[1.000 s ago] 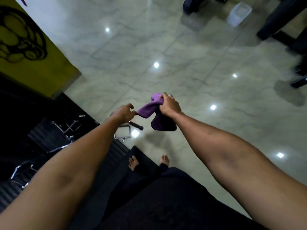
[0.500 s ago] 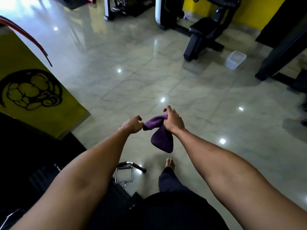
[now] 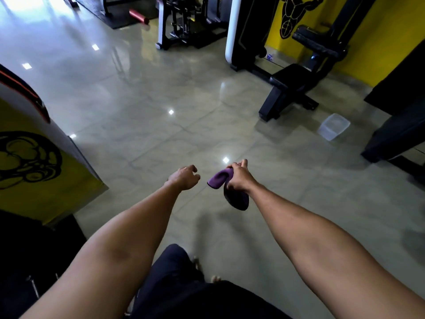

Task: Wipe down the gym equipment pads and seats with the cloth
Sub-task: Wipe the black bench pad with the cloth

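My right hand [image 3: 239, 178] grips a purple cloth [image 3: 220, 179], which droops below the fist over the tiled floor. My left hand [image 3: 184, 177] hovers a short way to the cloth's left, fingers loosely curled, holding nothing. Across the floor at the upper right stands a black machine with a padded seat [image 3: 291, 79] and a black upper pad [image 3: 317, 43].
A clear plastic tub [image 3: 334, 129] sits on the floor right of the seat. A yellow-and-white machine shroud [image 3: 34, 171] stands close at my left. Dark equipment [image 3: 400, 134] fills the right edge. More machines [image 3: 184, 21] line the back. Glossy tile floor [image 3: 149, 116] lies between.
My left hand has let go of the cloth and moved slightly away. The view has lifted from the floor near my feet to the machines ahead.
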